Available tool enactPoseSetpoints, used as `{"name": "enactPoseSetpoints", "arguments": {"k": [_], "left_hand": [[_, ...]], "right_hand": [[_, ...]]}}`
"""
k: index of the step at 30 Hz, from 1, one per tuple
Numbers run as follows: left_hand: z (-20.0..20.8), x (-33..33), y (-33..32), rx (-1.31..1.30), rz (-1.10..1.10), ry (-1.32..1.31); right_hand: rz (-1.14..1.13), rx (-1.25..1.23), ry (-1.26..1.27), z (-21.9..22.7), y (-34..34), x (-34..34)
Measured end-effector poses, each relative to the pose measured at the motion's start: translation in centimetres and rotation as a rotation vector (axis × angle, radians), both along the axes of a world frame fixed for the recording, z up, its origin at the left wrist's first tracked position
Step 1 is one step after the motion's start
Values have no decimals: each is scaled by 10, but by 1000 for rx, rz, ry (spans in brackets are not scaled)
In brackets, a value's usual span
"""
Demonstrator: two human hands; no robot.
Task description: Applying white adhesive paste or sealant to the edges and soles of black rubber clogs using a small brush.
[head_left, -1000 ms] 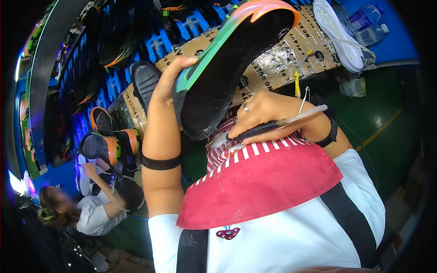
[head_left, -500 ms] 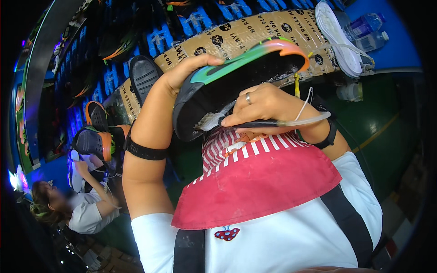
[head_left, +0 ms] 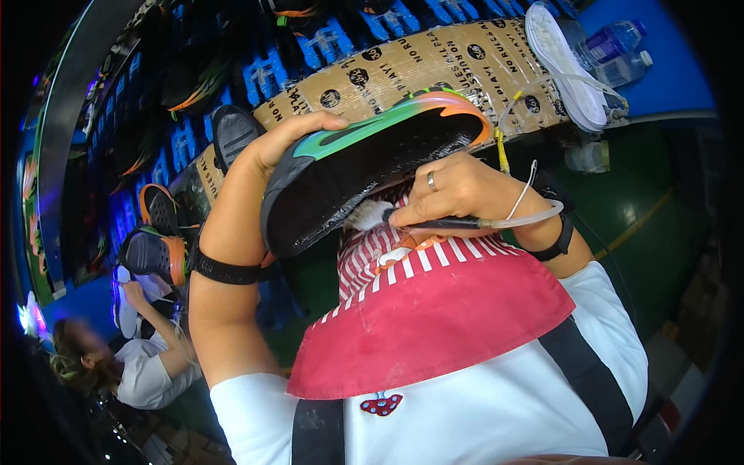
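My left hand (head_left: 291, 143) grips a shoe sole (head_left: 364, 163) by its upper rim, thumb along the edge. The sole is black inside, with a sidewall fading from green to orange. Its inside shines wet along the lower rim. In my right hand (head_left: 469, 186) is a brush (head_left: 438, 222) with a black handle and a clear hose running off its end. Pale, splayed bristles (head_left: 367, 215) meet the sole's lower rim. A ring and a black wristband show on my right side. The fingers of my left hand behind the sole are hidden.
Printed cardboard (head_left: 418, 58) covers the bench ahead, with a white sole (head_left: 567, 74) and plastic bottles (head_left: 616, 43) at its right. A black sole (head_left: 235, 133) lies by my left forearm. Blue racks (head_left: 267, 74) stand beyond. At left, a co-worker (head_left: 151, 372) sits near black-and-orange shoes (head_left: 151, 256).
The sole and my left hand have shifted left and a little down, and the sole has tilted. The brush has gone from the sole's inner face to its lower rim.
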State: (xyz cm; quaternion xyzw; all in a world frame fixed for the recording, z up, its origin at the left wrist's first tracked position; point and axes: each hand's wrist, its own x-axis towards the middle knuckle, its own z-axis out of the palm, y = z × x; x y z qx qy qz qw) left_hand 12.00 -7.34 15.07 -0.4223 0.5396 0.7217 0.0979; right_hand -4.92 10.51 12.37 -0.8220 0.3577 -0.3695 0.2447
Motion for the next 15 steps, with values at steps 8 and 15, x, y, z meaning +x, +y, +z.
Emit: {"name": "enactPoseSetpoints", "arguments": {"k": [8, 15], "left_hand": [[-5, 11, -8, -4, -1, 56], [-7, 23, -9, 114, 134, 66]], "right_hand": [[-32, 41, 75, 1, 8, -1], [-135, -22, 80, -3, 6, 2]]}}
